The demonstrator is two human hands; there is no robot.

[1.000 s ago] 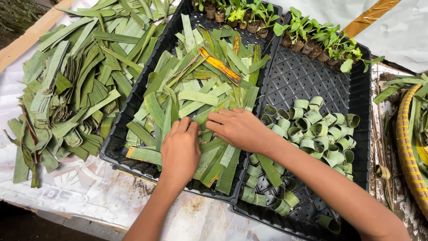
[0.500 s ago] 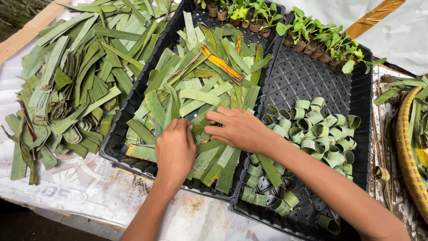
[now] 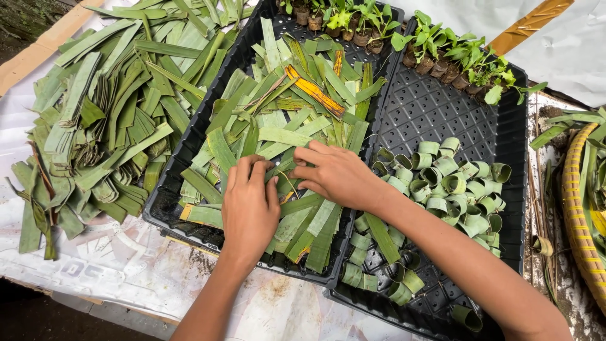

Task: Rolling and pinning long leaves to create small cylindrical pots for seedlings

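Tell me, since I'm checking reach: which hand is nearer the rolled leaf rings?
Right. The right hand lies beside the rolled leaf rings, at their left edge; the left hand is farther left, on the cut leaf strips.

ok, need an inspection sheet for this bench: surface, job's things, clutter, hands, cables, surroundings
Surface: white printed sheet over the table, stained and dirty at the near edge.
Job's things: left black tray heaped with cut green leaf strips; right black tray holds rolled leaf rings and, at its far edge, small potted seedlings.
Clutter: loose pile of leaf strips left of the trays; one yellowed strip among the green.
Hands: left hand and right hand both rest on the strips in the left tray, fingers bent on a strip.
Cables: nothing seen.
Surroundings: woven yellow basket at right; wooden plank at far left.
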